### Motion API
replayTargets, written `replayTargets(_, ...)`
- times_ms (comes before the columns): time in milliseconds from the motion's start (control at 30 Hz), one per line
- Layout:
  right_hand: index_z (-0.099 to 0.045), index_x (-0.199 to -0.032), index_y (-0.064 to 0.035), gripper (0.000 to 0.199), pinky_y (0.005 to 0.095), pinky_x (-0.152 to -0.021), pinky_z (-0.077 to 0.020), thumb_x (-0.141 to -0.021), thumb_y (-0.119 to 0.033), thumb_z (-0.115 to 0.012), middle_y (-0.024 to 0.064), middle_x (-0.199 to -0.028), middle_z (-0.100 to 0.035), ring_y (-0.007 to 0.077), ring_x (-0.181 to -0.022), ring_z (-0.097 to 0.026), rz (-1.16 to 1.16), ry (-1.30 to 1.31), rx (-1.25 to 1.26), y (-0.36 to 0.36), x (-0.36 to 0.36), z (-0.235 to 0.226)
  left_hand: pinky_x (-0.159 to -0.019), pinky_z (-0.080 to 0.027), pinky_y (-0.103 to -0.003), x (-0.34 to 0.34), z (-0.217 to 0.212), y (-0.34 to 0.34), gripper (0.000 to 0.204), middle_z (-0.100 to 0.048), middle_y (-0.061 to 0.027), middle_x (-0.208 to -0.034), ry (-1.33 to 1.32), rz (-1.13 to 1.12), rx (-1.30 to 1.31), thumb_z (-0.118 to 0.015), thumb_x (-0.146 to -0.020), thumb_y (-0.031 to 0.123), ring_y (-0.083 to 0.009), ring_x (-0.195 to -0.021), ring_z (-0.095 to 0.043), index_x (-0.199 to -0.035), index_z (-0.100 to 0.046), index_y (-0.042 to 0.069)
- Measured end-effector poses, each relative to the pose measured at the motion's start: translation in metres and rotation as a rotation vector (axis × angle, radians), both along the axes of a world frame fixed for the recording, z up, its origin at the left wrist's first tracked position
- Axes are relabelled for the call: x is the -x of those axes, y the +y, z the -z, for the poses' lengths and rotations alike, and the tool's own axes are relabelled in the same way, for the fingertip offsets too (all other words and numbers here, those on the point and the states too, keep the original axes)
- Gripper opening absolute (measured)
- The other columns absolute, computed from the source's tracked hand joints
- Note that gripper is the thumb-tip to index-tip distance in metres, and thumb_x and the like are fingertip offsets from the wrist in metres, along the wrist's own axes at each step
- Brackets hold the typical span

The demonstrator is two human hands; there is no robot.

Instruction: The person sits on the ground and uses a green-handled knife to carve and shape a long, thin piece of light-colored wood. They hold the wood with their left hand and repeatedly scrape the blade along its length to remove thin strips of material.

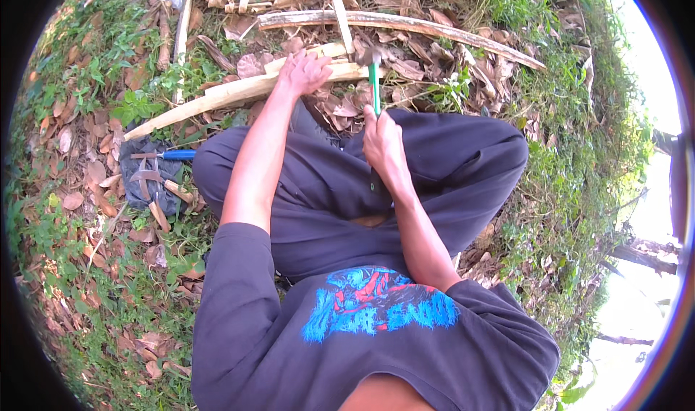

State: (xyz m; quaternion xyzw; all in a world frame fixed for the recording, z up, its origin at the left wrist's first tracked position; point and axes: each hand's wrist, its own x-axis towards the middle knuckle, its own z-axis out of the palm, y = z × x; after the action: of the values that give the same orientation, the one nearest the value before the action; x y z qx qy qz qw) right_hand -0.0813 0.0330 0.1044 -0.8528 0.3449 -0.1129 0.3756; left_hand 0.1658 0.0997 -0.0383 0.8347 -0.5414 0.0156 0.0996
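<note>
Beyond my crossed legs lies a long, pale, peeled piece of wood (217, 96), tapering toward the left. My left hand (305, 73) is closed over it, with the fingers also against a shorter pale wood piece (329, 50) on its far side. A short flat wooden stick (342, 27) stands out from beside these pieces, away from me. My right hand (384, 144) grips a hammer (375, 85) by its green handle. The dark hammer head is at the right end of the pale wood; whether it touches cannot be told.
A long curved strip of weathered wood (405, 21) lies farther off. At my left knee, a dark cloth or bag (137, 168) carries several tools, among them a blue-handled one (178, 154). Another narrow stick (183, 42) lies at the far left. Dry leaves and grass cover the ground.
</note>
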Motion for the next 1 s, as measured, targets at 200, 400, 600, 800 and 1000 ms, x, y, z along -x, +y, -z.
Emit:
replayTargets(200,-0.053,-0.09,0.0057,0.047,0.0531,-0.053,-0.0432,-0.104,-0.038,-0.046,0.0312,-0.067,-0.059,0.0494,-0.066,-0.062,0.257,0.136,-0.127,0.003,-0.017,-0.019,-0.083,-0.052,-0.057,0.003,0.0,0.001,0.038,-0.063,-0.01,-0.109,-0.02,0.007,0.108,-0.055,-0.094,0.043,-0.035,-0.103,-0.061,-0.126,-0.06,0.023)
replayTargets(400,-0.053,-0.083,0.0073,0.05,0.0532,-0.057,-0.0446,-0.105,-0.037,-0.044,0.0328,-0.07,-0.058,0.0495,-0.063,-0.06,0.105,0.134,-0.089,-0.004,-0.015,-0.019,-0.087,-0.05,-0.058,0.003,-0.007,0.001,0.037,-0.064,-0.0105,-0.109,0.005,-0.017,0.062,-0.054,-0.094,0.041,-0.0339,-0.105,-0.061,-0.126,-0.061,0.022)
replayTargets(600,-0.052,-0.097,0.0049,0.045,0.0483,-0.05,-0.0414,-0.105,-0.039,-0.044,0.0237,-0.061,-0.054,0.0396,-0.058,-0.057,0.264,-0.049,-0.21,-0.002,-0.011,-0.027,-0.1,-0.043,-0.059,0.005,-0.012,-0.004,0.041,-0.061,-0.0107,-0.124,0.133,-0.038,-0.062,-0.049,-0.096,0.045,-0.0356,-0.117,-0.056,-0.129,-0.058,0.024)
replayTargets(800,-0.052,-0.09,0.0073,0.048,0.0498,-0.053,-0.0417,-0.105,-0.037,-0.044,0.0293,-0.063,-0.056,0.0481,-0.06,-0.056,0.149,0.145,-0.284,-0.009,-0.023,0.004,-0.105,-0.039,-0.06,0.0,-0.01,-0.004,0.042,-0.06,-0.0111,-0.128,0.148,-0.03,-0.128,-0.046,-0.097,0.047,-0.0359,-0.124,-0.052,-0.13,-0.057,0.023)
replayTargets(1000,-0.046,-0.088,-0.0046,0.037,0.0277,-0.038,-0.0344,-0.106,-0.037,-0.045,-0.0023,-0.054,-0.041,0.0072,-0.042,-0.042,0.268,-0.113,-0.354,-0.001,-0.004,0.001,-0.106,-0.038,-0.06,0.003,-0.028,-0.003,0.043,-0.059,-0.0114,-0.13,0.198,-0.057,-0.14,-0.043,-0.098,0.047,-0.0358,-0.126,-0.051,-0.131,-0.055,0.023)
